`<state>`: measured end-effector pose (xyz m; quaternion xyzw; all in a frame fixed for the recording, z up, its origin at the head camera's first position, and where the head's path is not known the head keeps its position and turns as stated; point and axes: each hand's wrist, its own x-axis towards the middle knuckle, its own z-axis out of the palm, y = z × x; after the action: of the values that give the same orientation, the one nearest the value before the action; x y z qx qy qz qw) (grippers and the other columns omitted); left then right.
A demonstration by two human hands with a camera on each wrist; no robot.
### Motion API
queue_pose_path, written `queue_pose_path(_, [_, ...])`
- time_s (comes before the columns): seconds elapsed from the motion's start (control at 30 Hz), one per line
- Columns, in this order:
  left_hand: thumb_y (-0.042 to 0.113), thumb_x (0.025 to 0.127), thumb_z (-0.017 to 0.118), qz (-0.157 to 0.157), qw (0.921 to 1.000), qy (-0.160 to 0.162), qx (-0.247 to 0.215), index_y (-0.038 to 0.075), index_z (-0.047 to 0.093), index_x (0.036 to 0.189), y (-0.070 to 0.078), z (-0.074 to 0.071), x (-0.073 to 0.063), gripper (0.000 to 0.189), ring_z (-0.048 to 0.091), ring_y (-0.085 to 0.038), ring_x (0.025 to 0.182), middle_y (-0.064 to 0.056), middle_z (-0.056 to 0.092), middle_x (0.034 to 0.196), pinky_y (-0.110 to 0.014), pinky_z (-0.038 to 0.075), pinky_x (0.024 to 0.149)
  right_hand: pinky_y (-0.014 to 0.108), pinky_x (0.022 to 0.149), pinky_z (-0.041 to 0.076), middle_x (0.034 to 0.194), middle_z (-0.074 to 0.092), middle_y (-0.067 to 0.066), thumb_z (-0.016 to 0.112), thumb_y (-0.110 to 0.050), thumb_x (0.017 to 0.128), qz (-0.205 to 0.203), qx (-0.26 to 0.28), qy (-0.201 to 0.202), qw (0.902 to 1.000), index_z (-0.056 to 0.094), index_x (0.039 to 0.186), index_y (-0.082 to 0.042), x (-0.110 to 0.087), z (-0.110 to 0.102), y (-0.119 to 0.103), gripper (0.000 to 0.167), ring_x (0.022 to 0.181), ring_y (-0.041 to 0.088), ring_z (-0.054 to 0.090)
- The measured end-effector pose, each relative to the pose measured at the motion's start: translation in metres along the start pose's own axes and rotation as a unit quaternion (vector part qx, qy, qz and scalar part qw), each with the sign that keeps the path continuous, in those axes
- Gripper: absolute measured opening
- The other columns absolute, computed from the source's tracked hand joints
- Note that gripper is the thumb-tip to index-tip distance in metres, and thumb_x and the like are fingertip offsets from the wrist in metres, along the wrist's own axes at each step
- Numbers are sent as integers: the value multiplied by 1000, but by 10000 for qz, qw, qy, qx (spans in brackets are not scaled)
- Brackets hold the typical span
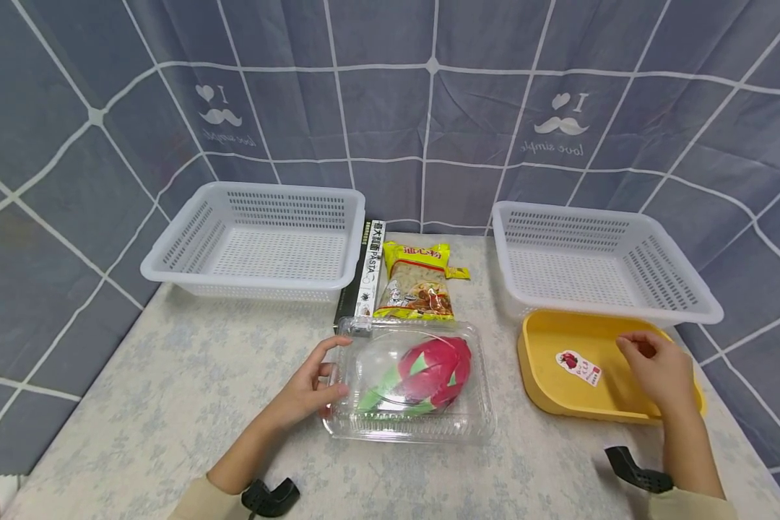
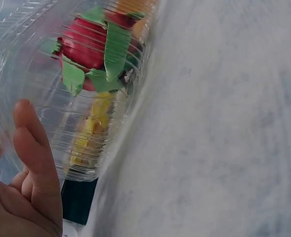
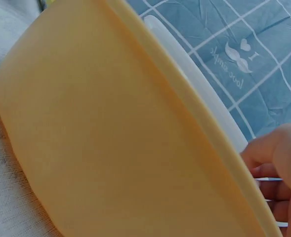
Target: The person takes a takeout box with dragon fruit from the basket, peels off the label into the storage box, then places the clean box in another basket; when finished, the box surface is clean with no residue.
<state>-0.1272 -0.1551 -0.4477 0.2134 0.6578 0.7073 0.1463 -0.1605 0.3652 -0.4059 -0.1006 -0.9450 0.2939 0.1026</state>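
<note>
A clear plastic clamshell box lies in the middle of the table with a pink and green dragon fruit inside. My left hand holds the box at its left side, index finger at the back corner and thumb at the front. In the left wrist view the thumb lies close along the ribbed wall. Over the right part of a yellow basin is my right hand, its fingers loosely bent with nothing visible between them. A small white label with a red fruit picture lies in the basin.
White slotted baskets stand at the back left and back right, the right one directly behind the basin. Between them lie a black and white pasta box and a yellow food bag. A tiled-pattern curtain encloses the table.
</note>
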Motion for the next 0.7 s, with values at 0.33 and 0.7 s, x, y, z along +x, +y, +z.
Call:
queue_pose_path(0.33, [2, 89, 67, -317, 9995, -55, 7, 7, 20, 144, 6, 3, 0, 73, 62, -16, 56, -14, 56, 91, -25, 50, 46, 7, 57, 41, 67, 54, -24, 64, -21, 94, 1125, 1966, 836, 9704, 64, 91, -18, 5, -8, -5, 5, 63, -6, 53])
queue_pose_path(0.7, [-6, 84, 63, 144, 9998, -100, -18, 2, 24, 136, 3, 7, -1, 65, 51, -5, 47, 2, 43, 68, -24, 47, 39, 9, 55, 47, 73, 60, -18, 65, -15, 92, 1288, 3235, 1016, 9319, 56, 105, -28, 17, -4, -6, 20, 59, -6, 61])
